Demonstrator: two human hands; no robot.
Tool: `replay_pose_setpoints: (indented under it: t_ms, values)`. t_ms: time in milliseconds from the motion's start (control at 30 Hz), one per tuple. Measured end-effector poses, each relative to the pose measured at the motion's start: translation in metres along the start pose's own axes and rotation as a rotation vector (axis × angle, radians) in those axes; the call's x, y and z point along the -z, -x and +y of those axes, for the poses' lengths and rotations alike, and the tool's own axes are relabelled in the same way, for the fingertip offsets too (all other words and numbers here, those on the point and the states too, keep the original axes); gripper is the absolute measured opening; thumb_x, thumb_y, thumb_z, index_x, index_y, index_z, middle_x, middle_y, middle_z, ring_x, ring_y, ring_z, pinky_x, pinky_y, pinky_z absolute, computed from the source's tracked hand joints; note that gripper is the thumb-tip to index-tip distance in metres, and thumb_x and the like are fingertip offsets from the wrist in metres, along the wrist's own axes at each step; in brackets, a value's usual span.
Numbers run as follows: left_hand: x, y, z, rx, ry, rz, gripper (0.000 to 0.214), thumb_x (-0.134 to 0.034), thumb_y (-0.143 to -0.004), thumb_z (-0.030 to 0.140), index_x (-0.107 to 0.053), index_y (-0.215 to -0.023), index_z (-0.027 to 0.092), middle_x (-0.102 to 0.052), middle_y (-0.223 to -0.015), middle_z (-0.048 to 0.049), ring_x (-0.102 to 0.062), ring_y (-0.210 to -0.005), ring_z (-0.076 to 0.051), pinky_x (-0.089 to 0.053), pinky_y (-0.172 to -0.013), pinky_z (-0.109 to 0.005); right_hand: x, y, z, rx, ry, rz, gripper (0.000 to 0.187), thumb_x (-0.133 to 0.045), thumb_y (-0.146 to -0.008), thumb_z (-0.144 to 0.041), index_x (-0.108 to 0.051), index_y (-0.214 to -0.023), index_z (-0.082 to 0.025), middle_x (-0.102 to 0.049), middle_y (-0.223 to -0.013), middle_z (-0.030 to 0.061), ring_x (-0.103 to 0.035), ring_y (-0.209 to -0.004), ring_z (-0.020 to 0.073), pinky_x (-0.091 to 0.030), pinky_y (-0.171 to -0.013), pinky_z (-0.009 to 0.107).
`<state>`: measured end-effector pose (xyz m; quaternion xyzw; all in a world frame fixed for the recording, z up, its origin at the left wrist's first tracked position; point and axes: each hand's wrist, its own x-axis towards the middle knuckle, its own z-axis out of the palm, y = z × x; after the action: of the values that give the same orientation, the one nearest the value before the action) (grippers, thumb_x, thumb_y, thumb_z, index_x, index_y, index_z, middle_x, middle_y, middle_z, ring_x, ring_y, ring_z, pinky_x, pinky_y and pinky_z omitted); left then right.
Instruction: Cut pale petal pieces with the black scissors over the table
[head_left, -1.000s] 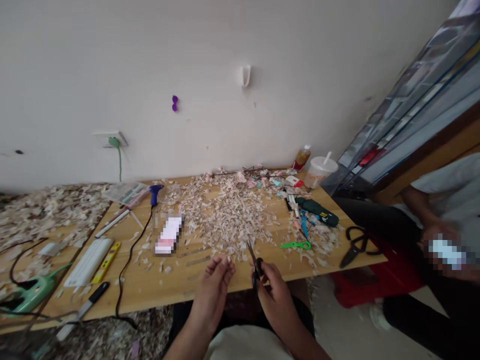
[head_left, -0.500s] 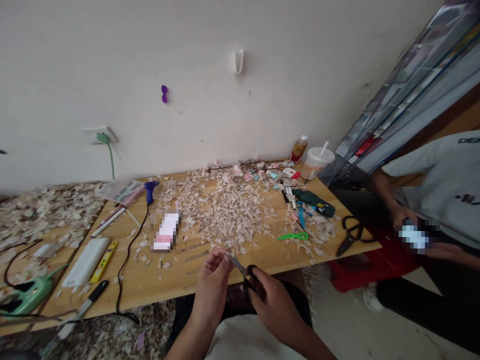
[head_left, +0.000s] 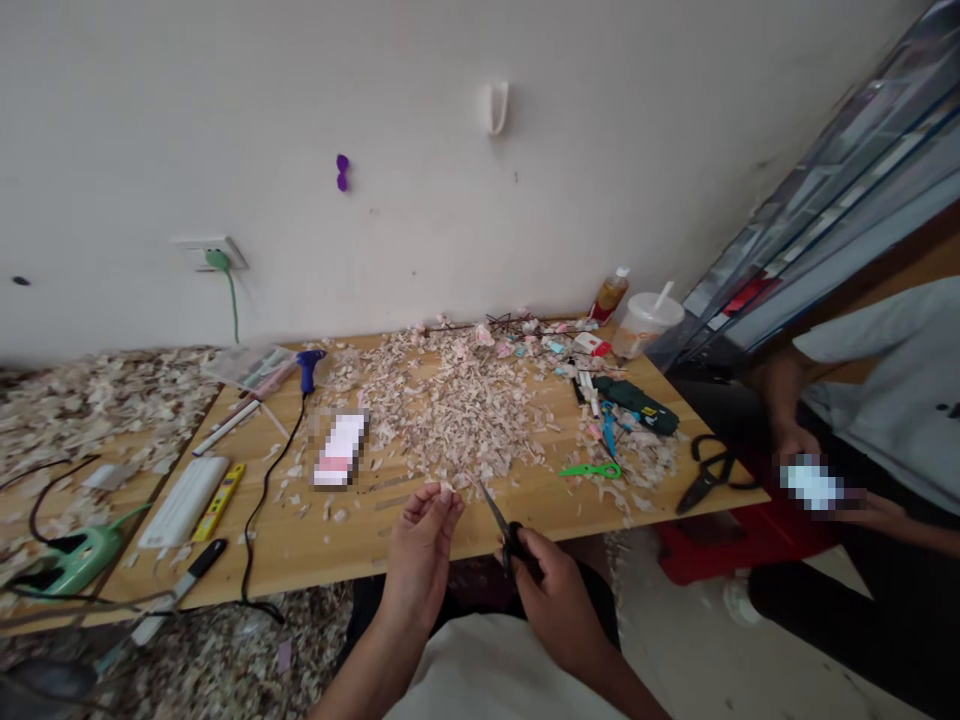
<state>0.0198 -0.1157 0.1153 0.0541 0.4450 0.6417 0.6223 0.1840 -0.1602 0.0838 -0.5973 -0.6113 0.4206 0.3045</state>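
Gripping small scissors (head_left: pixel 501 520), the right hand (head_left: pixel 553 592) points blades just beside the left hand (head_left: pixel 421 548) (its fingers (head_left: pixel 444 497) pinched together).

Scrap (head_left: pixel 448 492) in left hand (head_left: pixel 421 545) too small to identify; co-worker (head_left: pixel 892 400) cut off.

Makeshift handicraft workroom set up in a plain room of domestic character. Low wooden table (head_left: pixel 360 545) against a bare white wall (head_left: pixel 637 150), strewn with pale cuttings (head_left: pixel 457 410) that spill onto a second table (head_left: pixel 45 500) and the floor (head_left: pixel 225 660); among them a blue glue gun (head_left: pixel 310 365), a green glue gun (head_left: pixel 71 565), a dark green glue gun (head_left: pixel 637 403), black shears (head_left: pixel 709 478) and green scissors (head_left: pixel 590 470). Household touches: wall socket (head_left: pixel 210 250), adhesive hook (head_left: pixel 495 105), lidded drink cup (head_left: pixel 645 322) with straw.
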Motion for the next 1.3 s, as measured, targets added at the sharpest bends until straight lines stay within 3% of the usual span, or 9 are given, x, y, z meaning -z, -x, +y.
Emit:
replay_pose_setpoints:
  t_ms: [200,467,767,933,1067,1300]
  values:
    - [-0.005,0.004,-0.001,-0.024,-0.049,-0.031,0.034,-0.089,-0.057,0.02,-0.066,-0.082,0.016,-0.064,-0.081,0.0012,-0.061,-0.076,-0.009,-0.053,-0.076,-0.021,0.001,0.003,-0.008,-0.002,0.112,-0.054,0.041,-0.052,-0.084,-0.024,-0.051,-0.124,-0.015,-0.063,-0.117,0.0138,-0.06,-0.106,0.0239,-0.044,-0.092,0.033]
    - [-0.009,0.006,-0.003,-0.088,-0.165,-0.117,0.035,-0.086,-0.06,0.025,-0.059,-0.08,0.017,-0.061,-0.076,0.0027,-0.055,-0.07,-0.008,-0.046,-0.068,-0.02,-0.001,0.003,-0.016,-0.051,0.143,-0.136,0.032,-0.051,-0.085,-0.025,-0.054,-0.116,-0.017,-0.066,-0.108,0.0111,-0.062,-0.098,0.0223,-0.043,-0.086,0.03]
    - [-0.001,0.002,-0.008,-0.142,-0.192,-0.1,0.036,-0.085,-0.058,0.02,-0.062,-0.085,0.018,-0.062,-0.082,0.0014,-0.057,-0.079,-0.01,-0.046,-0.078,-0.023,-0.007,0.001,-0.014,-0.064,0.073,-0.139,0.026,-0.05,-0.086,-0.026,-0.055,-0.11,-0.019,-0.067,-0.096,0.0069,-0.062,-0.086,0.0205,-0.043,-0.08,0.028]
    - [0.001,0.002,-0.01,-0.13,-0.204,-0.083,0.037,-0.085,-0.058,0.022,-0.061,-0.086,0.018,-0.063,-0.082,0.0013,-0.057,-0.079,-0.011,-0.045,-0.078,-0.023,-0.004,0.002,-0.016,-0.065,0.076,-0.14,0.017,-0.051,-0.086,-0.026,-0.057,-0.101,-0.021,-0.067,-0.092,0.0045,-0.062,-0.083,0.0195,-0.043,-0.077,0.027]
    - [0.003,0.004,-0.009,-0.151,-0.254,-0.119,0.035,-0.084,-0.061,0.022,-0.06,-0.086,0.018,-0.062,-0.083,0.0013,-0.058,-0.078,-0.01,-0.046,-0.077,-0.023,-0.002,0.004,-0.015,-0.053,0.081,-0.107,0.017,-0.052,-0.085,-0.025,-0.057,-0.1,-0.02,-0.067,-0.094,0.0058,-0.062,-0.085,0.0191,-0.043,-0.078,0.027]
    - [0.001,0.011,-0.001,-0.164,-0.374,-0.185,0.034,-0.084,-0.062,0.021,-0.062,-0.088,0.019,-0.064,-0.084,0.0009,-0.06,-0.078,-0.012,-0.049,-0.076,-0.024,0.01,0.009,-0.021,-0.044,0.015,-0.159,0.012,-0.052,-0.088,-0.03,-0.058,-0.09,-0.02,-0.067,-0.087,0.0039,-0.061,-0.078,0.0175,-0.043,-0.071,0.025]
